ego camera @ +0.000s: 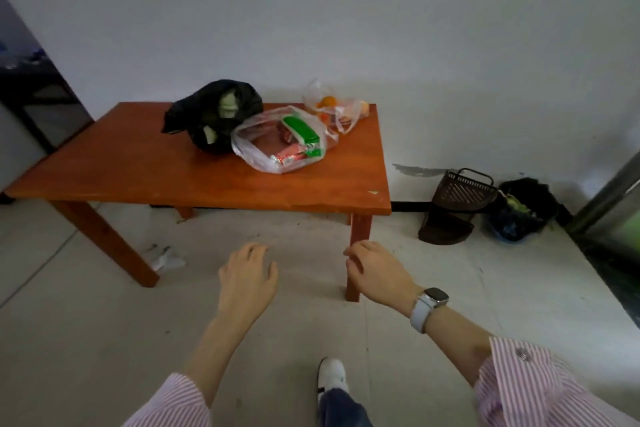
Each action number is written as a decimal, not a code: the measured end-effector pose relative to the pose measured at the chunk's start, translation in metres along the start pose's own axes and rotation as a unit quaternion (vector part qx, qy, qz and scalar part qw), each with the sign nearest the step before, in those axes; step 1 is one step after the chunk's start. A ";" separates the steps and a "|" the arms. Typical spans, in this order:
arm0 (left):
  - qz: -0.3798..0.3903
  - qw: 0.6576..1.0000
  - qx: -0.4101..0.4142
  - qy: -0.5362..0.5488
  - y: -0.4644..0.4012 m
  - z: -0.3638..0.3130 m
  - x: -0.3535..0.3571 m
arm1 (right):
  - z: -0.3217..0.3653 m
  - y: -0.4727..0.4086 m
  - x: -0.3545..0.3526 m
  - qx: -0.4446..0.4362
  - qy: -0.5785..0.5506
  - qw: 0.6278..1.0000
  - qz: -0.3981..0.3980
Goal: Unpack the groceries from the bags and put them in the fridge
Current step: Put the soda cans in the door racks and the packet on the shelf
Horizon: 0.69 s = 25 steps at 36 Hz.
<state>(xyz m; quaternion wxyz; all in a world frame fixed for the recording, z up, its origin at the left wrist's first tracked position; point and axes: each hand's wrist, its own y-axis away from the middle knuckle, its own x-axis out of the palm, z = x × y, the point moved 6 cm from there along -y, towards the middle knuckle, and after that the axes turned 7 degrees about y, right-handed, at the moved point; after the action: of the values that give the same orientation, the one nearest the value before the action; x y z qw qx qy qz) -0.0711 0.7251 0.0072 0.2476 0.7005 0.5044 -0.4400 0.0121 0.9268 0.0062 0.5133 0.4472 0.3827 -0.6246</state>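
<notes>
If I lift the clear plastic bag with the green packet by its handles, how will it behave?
The clear bag is thin film and slumped flat, so it will likely sag and swing. Its mouth gapes wide, so the green packet and red packets may slide out unless both handles are gathered. It probably feels light, since little is inside.

On the orange wooden table (138, 163), a black plastic bag (211, 114) sits left of a clear plastic bag of packets (280, 142); behind-right lies a clear bag of oranges (332, 107).

Sleeves (540, 388): pink and white stripes, rolled up, one button.
Watch (429, 308): white band, right wrist.
Shoe (331, 374): white.
Trousers (341, 409): dark blue.
</notes>
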 end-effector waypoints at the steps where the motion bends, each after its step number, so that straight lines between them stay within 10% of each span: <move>1: 0.001 1.000 -0.002 0.001 -0.021 0.005 0.003 | -0.002 -0.023 0.005 0.000 -0.011 1.000 0.003; 25: 0.027 0.987 0.151 -0.046 -0.478 0.048 0.024 | -0.045 -0.453 0.014 0.084 -0.008 0.993 -0.086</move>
<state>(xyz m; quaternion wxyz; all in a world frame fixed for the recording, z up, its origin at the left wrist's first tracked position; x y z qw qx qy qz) -0.5284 0.8750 0.0092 0.1738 0.7225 0.4009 -0.5357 -0.4268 1.0460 -0.0127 0.4213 0.4495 0.3615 -0.6998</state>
